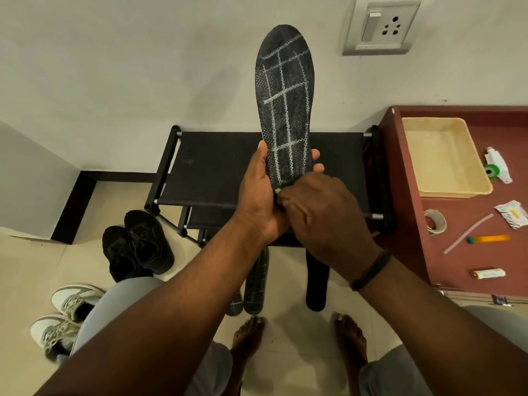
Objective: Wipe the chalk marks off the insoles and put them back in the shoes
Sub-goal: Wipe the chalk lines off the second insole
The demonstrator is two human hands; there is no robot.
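My left hand (pixel 258 200) grips the heel end of a black insole (pixel 284 98) and holds it upright; a white chalk grid covers its face. My right hand (pixel 323 212) is curled at the insole's heel and pinches a small pale piece (pixel 277 191), mostly hidden by the fingers. On the floor lie a chalk-marked insole (pixel 255 284), a plain black insole (pixel 316 284) and the tip of a third insole (pixel 235 305). A pair of black shoes (pixel 137 245) stands on the floor at the left, with white sneakers (pixel 64 312) nearer me.
A black fabric shoe rack (pixel 211 167) stands against the wall behind the insole. At the right, a maroon table (pixel 468 218) carries a cream tray (pixel 444 155), a tape roll (pixel 435 222) and small items. My bare feet are on the tiled floor below.
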